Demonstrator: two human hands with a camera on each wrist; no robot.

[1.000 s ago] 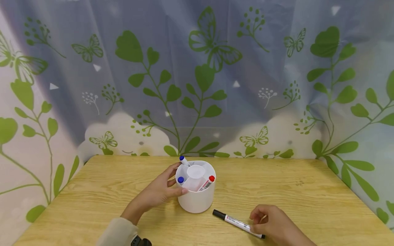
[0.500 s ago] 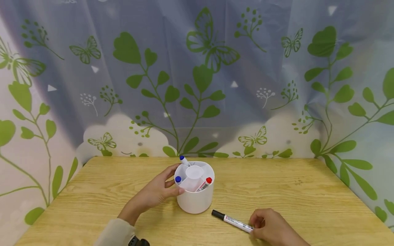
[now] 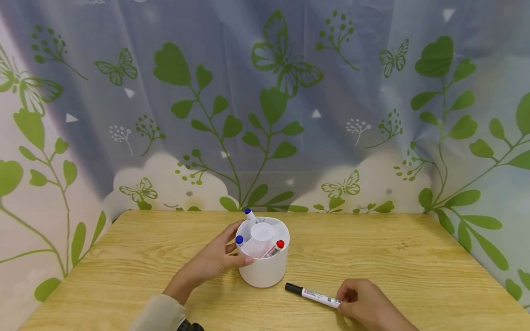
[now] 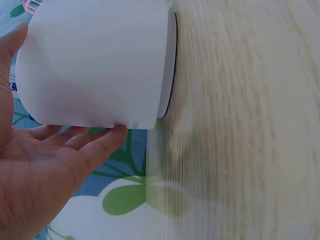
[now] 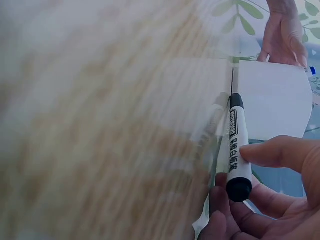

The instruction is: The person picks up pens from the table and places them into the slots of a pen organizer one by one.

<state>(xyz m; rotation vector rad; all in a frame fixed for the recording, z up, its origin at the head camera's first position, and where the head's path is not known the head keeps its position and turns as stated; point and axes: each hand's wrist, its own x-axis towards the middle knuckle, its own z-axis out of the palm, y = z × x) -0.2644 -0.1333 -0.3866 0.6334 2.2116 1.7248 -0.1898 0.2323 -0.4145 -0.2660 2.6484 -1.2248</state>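
A white round pen holder [image 3: 265, 272] with compartments stands upright on the wooden table. My left hand [image 3: 213, 255] holds its left side, thumb at the near rim and fingers around the outer wall [image 4: 95, 65]. Two blue-capped markers, one at the back [image 3: 250, 215] and one at the left [image 3: 239, 241], and a red-capped marker [image 3: 275, 248] lean in the compartments. To the right of the holder, my right hand [image 3: 366, 299] pinches the rear end of a black-capped whiteboard marker [image 3: 316, 296]. Its cap points toward the holder; in the right wrist view the thumb presses the white barrel [image 5: 240, 150].
The wooden table [image 3: 174, 239] reaches back to a blue-grey curtain [image 3: 232, 101] printed with green leaves and butterflies. A dark watch [image 3: 190, 325] sits at the left wrist, beside a beige sleeve [image 3: 159, 312].
My right fingers have closed on the marker's rear end, which showed past them a second ago. The left hand stays at the pen holder, which looks unmoved.
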